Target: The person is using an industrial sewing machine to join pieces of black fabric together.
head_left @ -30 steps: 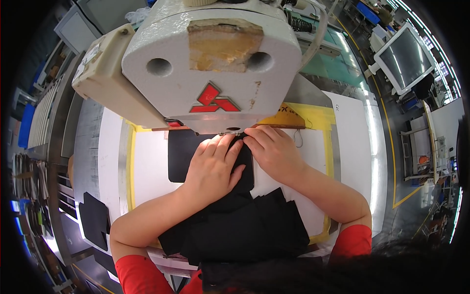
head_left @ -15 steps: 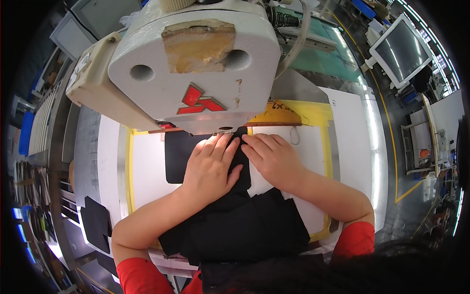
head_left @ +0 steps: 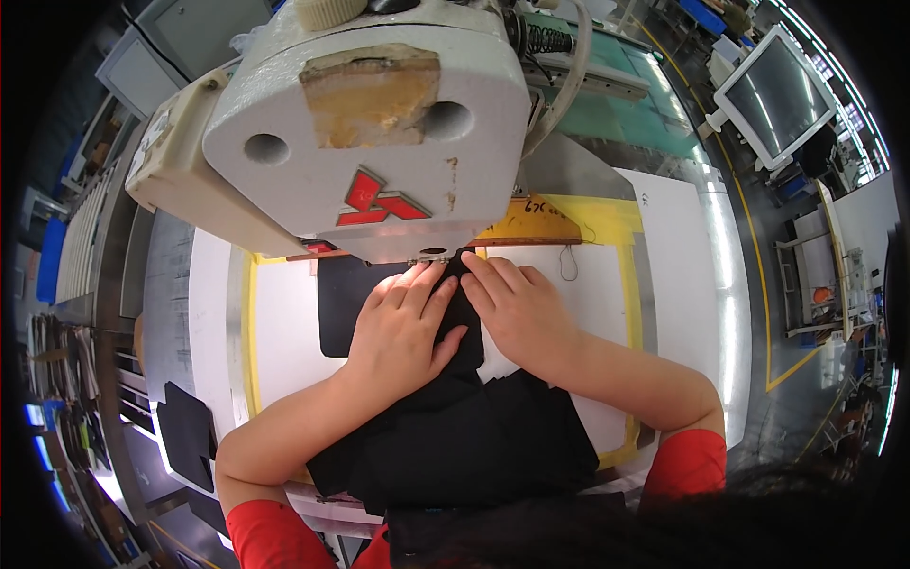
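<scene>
A flat black fabric panel (head_left: pixel 338 308) with rounded corners lies on the white work surface under the head of a white sewing machine (head_left: pixel 284 194). My left hand (head_left: pixel 403 327) rests flat on the panel, fingers stretched toward the needle area and thumb apart. Beside it my right hand (head_left: pixel 521 313) lies with fingers extended, their tips at the panel's right edge close to the needle area. The needle itself is hidden by the machine head. Nearer to me, a heap of black fabric pieces (head_left: pixel 474 441) lies below both hands and partly meets the panel's near edge.
Yellow tape (head_left: pixel 632 332) frames the white surface. An orange-yellow plate (head_left: pixel 531 223) sits right of the machine head. More black pieces (head_left: pixel 187 431) lie at the left on a lower surface. A screen (head_left: pixel 777 100) stands at the far right, shelving (head_left: pixel 71 356) at the left.
My right hand has shifted slightly left, its fingertips closer to the left hand's. The left hand stays flat on the panel. The machine head appears slightly lower and farther left in view.
</scene>
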A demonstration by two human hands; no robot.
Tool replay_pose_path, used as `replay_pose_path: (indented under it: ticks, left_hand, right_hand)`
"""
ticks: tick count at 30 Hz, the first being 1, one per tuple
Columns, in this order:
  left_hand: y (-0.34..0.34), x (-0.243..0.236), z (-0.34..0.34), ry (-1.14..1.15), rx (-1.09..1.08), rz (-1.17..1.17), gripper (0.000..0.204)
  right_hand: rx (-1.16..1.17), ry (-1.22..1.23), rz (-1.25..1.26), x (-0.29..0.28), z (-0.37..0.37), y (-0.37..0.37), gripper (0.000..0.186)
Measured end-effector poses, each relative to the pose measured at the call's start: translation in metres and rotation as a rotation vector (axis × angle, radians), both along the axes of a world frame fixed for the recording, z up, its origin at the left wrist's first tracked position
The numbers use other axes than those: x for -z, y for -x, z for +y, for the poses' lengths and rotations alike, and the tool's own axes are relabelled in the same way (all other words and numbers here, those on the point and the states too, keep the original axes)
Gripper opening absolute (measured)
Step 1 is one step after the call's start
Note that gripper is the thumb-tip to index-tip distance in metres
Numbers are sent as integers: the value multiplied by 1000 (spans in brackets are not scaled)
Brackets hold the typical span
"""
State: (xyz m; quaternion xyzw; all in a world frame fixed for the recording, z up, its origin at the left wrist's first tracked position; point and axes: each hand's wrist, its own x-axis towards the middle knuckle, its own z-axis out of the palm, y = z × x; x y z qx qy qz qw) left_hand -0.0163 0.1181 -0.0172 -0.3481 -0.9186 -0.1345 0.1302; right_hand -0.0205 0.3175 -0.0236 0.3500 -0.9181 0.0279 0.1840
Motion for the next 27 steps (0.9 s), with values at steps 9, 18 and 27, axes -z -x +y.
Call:
replay_pose_path:
  ticks: [9,18,27]
  left_hand:
    - [0,0,2,6,-5,-19,56]
    - [-1,-1,4,30,-23,-10,57]
    - [-1,0,6,50,-38,0,57]
  right_hand:
    - [7,-36,37,2,4,0,39]
    - [-1,28,-5,2,4,0,40]
    - [-12,64,-21,4,5,1,41]
